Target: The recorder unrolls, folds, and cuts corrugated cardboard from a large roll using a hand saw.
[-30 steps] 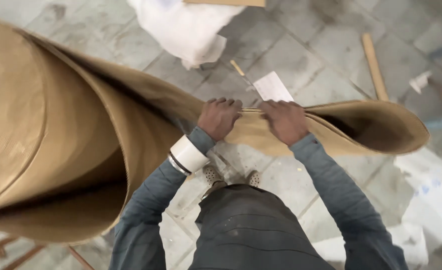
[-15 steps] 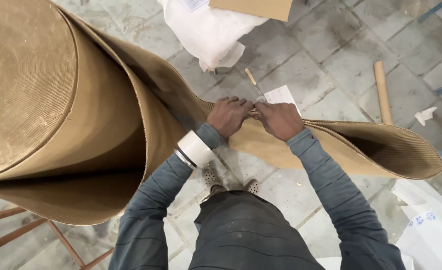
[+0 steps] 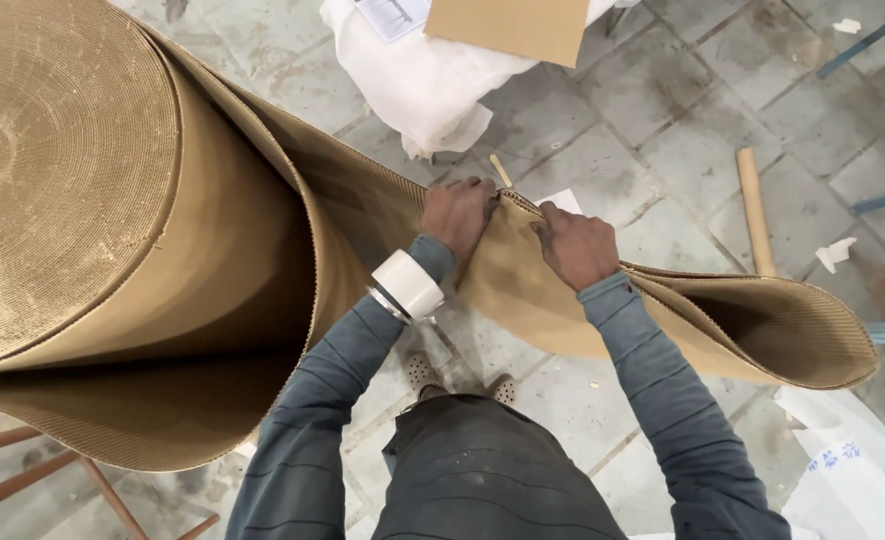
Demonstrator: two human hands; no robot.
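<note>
Two hands: my left hand (image 3: 460,215) and right hand (image 3: 578,245) are both closed tight, pinching the top edge of the corrugated cardboard sheet (image 3: 363,215) in front of me. It could tear crooked if my pull goes uneven. One big cardboard roll (image 3: 63,180) left, one cardboard tube (image 3: 755,212) on the floor (image 3: 683,120), one white bundle (image 3: 433,85) beyond.

Grey tiled floor (image 3: 683,130) under me

On it — white sheeting (image 3: 433,85), a cardboard tube (image 3: 755,210), paper scraps (image 3: 835,252) — and my corrugated roll (image 3: 113,250).
</note>
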